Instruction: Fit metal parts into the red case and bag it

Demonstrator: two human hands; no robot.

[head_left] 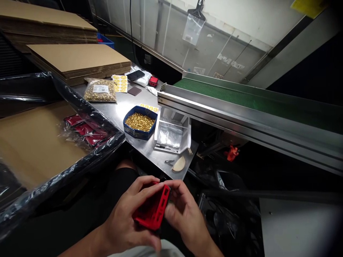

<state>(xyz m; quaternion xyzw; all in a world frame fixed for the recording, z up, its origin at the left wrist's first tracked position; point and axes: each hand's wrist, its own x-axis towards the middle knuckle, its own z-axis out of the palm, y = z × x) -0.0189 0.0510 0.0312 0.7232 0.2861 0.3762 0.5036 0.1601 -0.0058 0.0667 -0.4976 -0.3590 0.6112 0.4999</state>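
Low in the view, my left hand (125,217) grips a red plastic part (154,208) with openings along one edge. My right hand (184,214) closes on the part's right side, fingertips pinched at its top corner. Both hands are held over my lap, below the front edge of a steel table (125,101). On that table a blue tray (139,123) holds small brass pieces, and a clear plastic box (173,134) stands beside it.
A bin lined with black plastic (80,157) on the left holds cardboard and bagged red parts (85,128). A bag of brass pieces (99,90), yellow label sheets (119,83), a phone (135,75) and stacked cardboard (77,60) lie further back. A green conveyor (241,96) runs right.
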